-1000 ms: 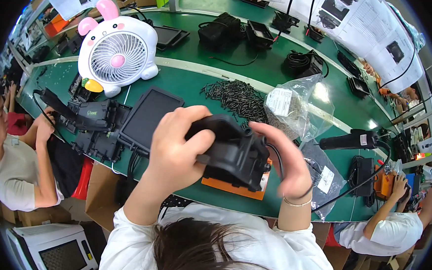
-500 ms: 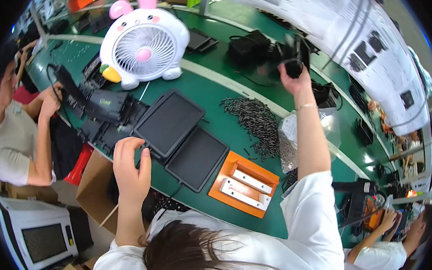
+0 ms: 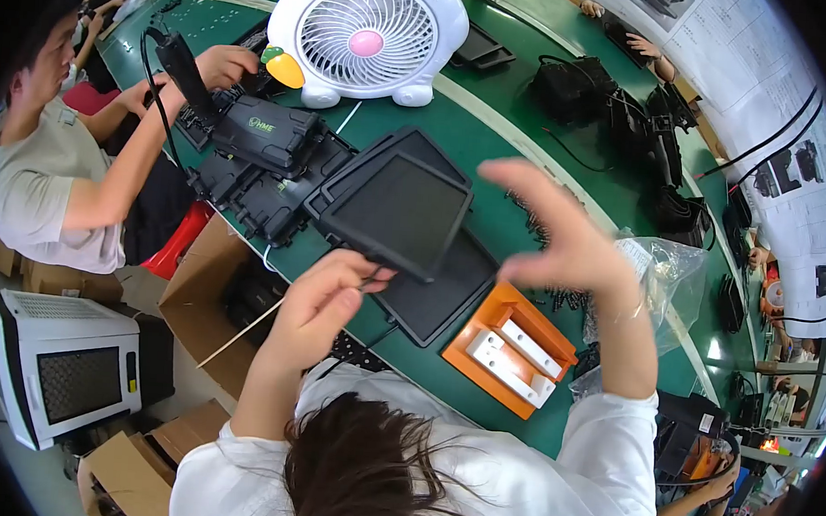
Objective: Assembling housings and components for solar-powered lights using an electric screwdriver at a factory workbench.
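Note:
My left hand [image 3: 327, 302] pinches the near left corner of a black flat screen-like panel [image 3: 405, 205], where a thin dark cable or rod also shows. The panel lies tilted over another dark panel [image 3: 429, 145], partly hidden beneath it. A second black tray-like panel [image 3: 444, 293] lies nearer me on the bench. To the right, my right hand [image 3: 566, 234] is in the air, blurred, with thumb and fingers spread and nothing in them. It covers most of a pile of small black screws [image 3: 562, 297]. Close below it sits an orange fixture [image 3: 487, 367] with white blocks [image 3: 521, 350].
A white animal-shaped fan [image 3: 365, 42] stands at the back. Black cabled devices [image 3: 584, 93] lie far right, near a clear plastic bag [image 3: 663, 273]. Black housings [image 3: 264, 135] lie left, beside a co-worker [image 3: 64, 170]. Printed sheets [image 3: 762, 119] hang at upper right.
My right hand has let go of a black device at the far side and come back toward me. My left hand has closed on the panel's corner. The view has shifted.

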Demonstrator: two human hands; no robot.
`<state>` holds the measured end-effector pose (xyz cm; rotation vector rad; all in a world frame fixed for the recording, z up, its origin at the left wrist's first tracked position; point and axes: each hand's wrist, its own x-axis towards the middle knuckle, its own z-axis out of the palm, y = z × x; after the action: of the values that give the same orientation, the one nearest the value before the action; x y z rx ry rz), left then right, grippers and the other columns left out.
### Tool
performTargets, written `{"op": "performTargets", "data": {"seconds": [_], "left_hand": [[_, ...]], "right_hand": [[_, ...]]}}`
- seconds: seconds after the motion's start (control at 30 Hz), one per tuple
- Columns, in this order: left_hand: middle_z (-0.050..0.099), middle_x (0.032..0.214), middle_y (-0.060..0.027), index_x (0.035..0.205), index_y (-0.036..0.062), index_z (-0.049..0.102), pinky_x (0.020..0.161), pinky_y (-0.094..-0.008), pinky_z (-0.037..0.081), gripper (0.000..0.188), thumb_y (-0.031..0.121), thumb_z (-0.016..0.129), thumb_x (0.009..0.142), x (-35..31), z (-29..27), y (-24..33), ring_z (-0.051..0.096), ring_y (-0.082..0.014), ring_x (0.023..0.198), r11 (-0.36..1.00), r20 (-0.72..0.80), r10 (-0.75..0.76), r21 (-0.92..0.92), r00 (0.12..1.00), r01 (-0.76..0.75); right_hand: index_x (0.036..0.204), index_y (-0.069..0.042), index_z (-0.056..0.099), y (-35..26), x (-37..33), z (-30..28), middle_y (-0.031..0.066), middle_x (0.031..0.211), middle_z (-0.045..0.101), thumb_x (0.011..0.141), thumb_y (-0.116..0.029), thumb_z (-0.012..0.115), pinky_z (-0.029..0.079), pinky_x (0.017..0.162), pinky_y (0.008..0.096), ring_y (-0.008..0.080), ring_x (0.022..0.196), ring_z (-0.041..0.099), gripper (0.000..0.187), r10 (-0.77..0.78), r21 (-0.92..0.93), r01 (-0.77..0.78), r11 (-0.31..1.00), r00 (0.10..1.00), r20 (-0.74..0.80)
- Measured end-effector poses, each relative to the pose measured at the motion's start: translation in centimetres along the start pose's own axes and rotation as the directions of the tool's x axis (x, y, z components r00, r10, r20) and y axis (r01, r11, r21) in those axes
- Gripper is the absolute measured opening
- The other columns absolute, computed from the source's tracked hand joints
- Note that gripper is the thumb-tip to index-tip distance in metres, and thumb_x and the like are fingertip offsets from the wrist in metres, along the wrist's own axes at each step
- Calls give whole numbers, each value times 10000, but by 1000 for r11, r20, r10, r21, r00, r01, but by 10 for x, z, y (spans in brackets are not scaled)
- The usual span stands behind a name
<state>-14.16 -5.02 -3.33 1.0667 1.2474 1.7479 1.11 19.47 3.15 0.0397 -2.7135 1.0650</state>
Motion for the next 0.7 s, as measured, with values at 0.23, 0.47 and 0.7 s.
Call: {"op": "performTargets", "data": {"seconds": [0.23, 0.47, 0.7], "left_hand": [[537, 1026, -122, 819, 42, 576, 858, -393, 382, 171, 208, 552, 854, 26, 41, 41, 518, -296, 939, 881, 632, 427, -128, 646, -457], [567, 1004, -141, 945, -3, 574, 862, -373, 398, 197, 126, 589, 797, 83, -53, 11, 521, -300, 951, 302, -92, 631, 944, 770, -134], [564, 1086, -152, 981, 20, 579, 901, -424, 369, 299, 276, 583, 825, 111, -131, -49, 511, -314, 1039, -101, -63, 434, 988, 899, 118]], "right_hand": [[892, 38, 538, -74, -61, 54, 193, 852, 633, 653, 39, 611, 526, 632, 358, 320, 728, 636, 250, -254, -202, 167, 965, 787, -562], [987, 19, 514, -70, -178, 82, 58, 839, 583, 745, -147, 735, 433, 646, 195, 98, 720, 543, 367, 315, 212, -354, 911, 266, -911], [1021, 38, 500, -54, -174, 92, 94, 896, 597, 732, 61, 652, 479, 681, 214, 112, 757, 578, 328, 398, 269, -364, 892, 347, -849]]}}
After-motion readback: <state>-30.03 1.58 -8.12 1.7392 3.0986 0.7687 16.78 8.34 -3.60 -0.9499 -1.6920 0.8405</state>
